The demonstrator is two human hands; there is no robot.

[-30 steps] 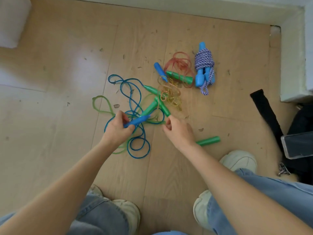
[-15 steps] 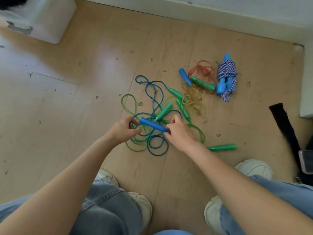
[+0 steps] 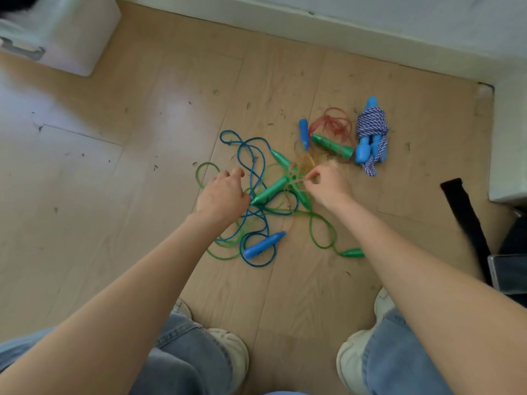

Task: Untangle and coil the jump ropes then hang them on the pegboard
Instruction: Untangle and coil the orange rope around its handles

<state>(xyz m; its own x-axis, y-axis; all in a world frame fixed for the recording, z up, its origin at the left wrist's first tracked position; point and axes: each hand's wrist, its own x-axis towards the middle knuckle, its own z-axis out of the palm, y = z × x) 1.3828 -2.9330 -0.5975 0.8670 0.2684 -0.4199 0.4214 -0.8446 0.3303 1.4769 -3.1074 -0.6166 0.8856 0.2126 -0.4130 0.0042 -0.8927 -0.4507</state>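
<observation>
Tangle of blue and green jump ropes [image 3: 258, 201] lies on the wooden floor [image 3: 142, 138], its crossings hard to trace. The left hand [image 3: 221, 193] hides part of it, curled fingers at a green handle [image 3: 271, 191]; whether they grip it is unclear. The right hand [image 3: 328, 182] pinches a thin yellowish cord [image 3: 296, 181] near a wound blue-white rope [image 3: 370, 135].
</observation>
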